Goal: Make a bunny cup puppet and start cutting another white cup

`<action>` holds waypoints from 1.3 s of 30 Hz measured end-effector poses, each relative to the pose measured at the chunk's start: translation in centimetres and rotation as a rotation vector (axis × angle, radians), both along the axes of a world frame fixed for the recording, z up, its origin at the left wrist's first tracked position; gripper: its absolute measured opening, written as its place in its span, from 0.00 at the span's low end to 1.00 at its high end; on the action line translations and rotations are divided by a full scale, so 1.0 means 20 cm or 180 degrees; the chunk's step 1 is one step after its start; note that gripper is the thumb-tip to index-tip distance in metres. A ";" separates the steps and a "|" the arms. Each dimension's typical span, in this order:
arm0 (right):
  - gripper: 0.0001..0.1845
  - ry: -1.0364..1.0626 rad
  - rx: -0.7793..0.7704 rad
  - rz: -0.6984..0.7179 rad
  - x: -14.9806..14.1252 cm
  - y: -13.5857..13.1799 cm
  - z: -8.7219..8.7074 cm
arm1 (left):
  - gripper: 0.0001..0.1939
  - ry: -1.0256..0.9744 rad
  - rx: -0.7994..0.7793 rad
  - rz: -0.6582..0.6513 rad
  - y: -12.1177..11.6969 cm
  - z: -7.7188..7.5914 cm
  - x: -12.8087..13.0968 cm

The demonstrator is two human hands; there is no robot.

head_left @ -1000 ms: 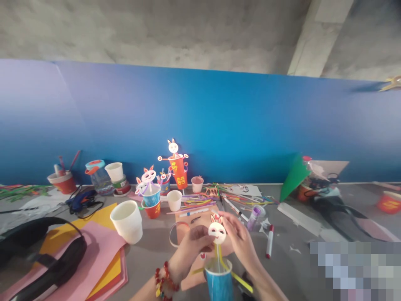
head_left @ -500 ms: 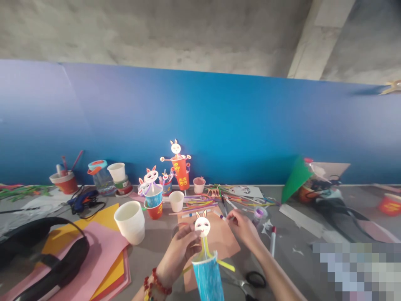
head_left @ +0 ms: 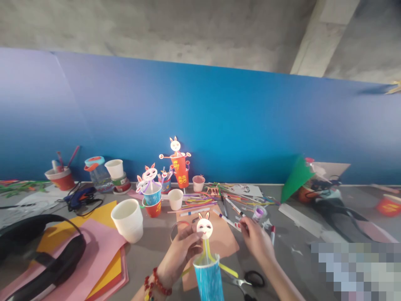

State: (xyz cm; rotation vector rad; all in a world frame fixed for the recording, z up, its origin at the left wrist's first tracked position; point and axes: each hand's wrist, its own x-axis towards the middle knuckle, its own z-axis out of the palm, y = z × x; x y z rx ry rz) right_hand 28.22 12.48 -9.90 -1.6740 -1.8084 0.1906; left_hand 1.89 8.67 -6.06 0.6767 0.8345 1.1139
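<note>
My left hand (head_left: 180, 253) pinches a white paper rabbit head (head_left: 204, 228) at its left edge. Yellow pipe cleaners run down from the head into a blue-coloured paper cup (head_left: 208, 276), and one sticks out to the side as an arm. My right hand (head_left: 257, 239) is off to the right above the table, its fingers curled together; what they hold, if anything, is hidden. Close to its fingertips lie a white marker (head_left: 223, 218), another pen (head_left: 234, 206) and a small white paper piece with red marks (head_left: 238, 225). Brown paper (head_left: 219, 246) lies under the rabbit.
Scissors (head_left: 242, 282) lie right of the cup. A white cup (head_left: 128, 221), coloured paper (head_left: 94, 242) and headphones (head_left: 75, 234) are at left. Finished rabbit cups (head_left: 180, 167) stand at the back beside scattered pipe cleaners (head_left: 203, 203). A purple-topped jar (head_left: 258, 214) is at right.
My right hand has moved right and slightly down, away from the white marker, more of which now shows. My left hand still holds the rabbit head. The view has shifted a little.
</note>
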 end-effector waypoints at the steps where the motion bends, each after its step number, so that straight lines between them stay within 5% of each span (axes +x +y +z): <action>1: 0.12 -0.0028 0.0012 0.0002 -0.01 0.01 0.01 | 0.11 0.0008 0.0002 0.0004 0.00 0.00 0.00; 11: 0.09 -0.0147 -0.0215 0.0126 -0.10 0.17 0.04 | 0.12 0.0128 0.0055 -0.0030 -0.03 0.01 0.00; 23: 0.10 0.0087 -0.0107 0.0250 -0.11 0.14 0.05 | 0.12 0.0281 0.0155 -0.0098 -0.04 0.02 0.02; 27: 0.10 0.0317 -0.0029 0.0636 -0.15 0.05 0.11 | 0.14 0.0413 0.0207 0.0055 -0.04 0.04 0.01; 33: 0.10 0.1181 -0.0620 0.2053 -0.23 -0.24 0.22 | 0.14 0.0530 0.0345 0.0252 -0.03 0.07 0.00; 39: 0.05 0.2426 -0.0532 0.2236 -0.28 -0.41 0.18 | 0.15 0.0682 0.0409 0.0252 -0.06 0.18 -0.01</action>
